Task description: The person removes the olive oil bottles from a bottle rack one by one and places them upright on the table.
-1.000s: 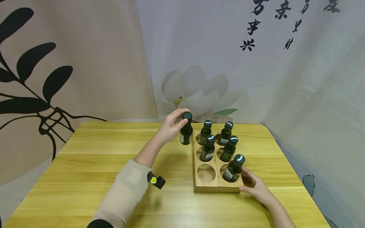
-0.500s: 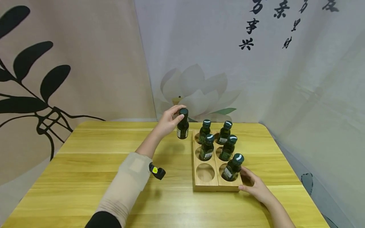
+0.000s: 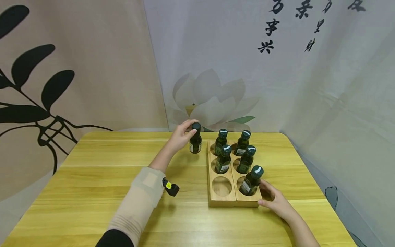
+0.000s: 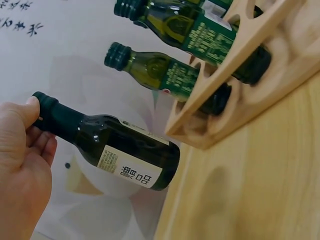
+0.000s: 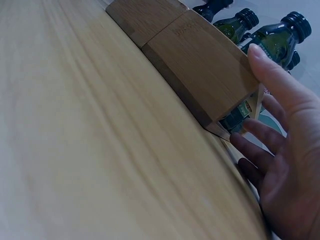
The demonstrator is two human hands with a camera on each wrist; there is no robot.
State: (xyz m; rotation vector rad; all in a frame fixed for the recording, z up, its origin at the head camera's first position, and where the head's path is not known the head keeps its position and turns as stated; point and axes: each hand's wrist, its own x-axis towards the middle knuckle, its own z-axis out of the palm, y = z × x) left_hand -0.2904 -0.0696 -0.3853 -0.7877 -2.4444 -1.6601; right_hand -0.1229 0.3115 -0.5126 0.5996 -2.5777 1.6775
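At the back of the table, my left hand (image 3: pixel 182 137) pinches the neck and cap of a small dark bottle (image 3: pixel 195 144) between thumb and fingers. The bottle hangs nearly upright, left of a wooden rack (image 3: pixel 222 203). In the left wrist view its white label (image 4: pixel 132 166) shows, and the base looks apart from the tabletop. My right hand (image 3: pixel 279 204) holds the rack's near right corner. Its thumb lies on the front face and the fingers along the right side. Several green bottles (image 3: pixel 223 163) stand in the rack's round holes; the near left hole (image 3: pixel 221 186) is vacant.
The rack stands on a yellow wood-grain table (image 3: pixel 102 192). Behind it hangs a pale cloth (image 3: pixel 216 41) with printed leaves, a lotus and characters. A small black camera (image 3: pixel 170 187) is strapped to my left wrist.
My left hand has carried the dark bottle a little to the left, first rising, then coming down slightly. My right hand and the rack stay put; the head view shifts slightly.
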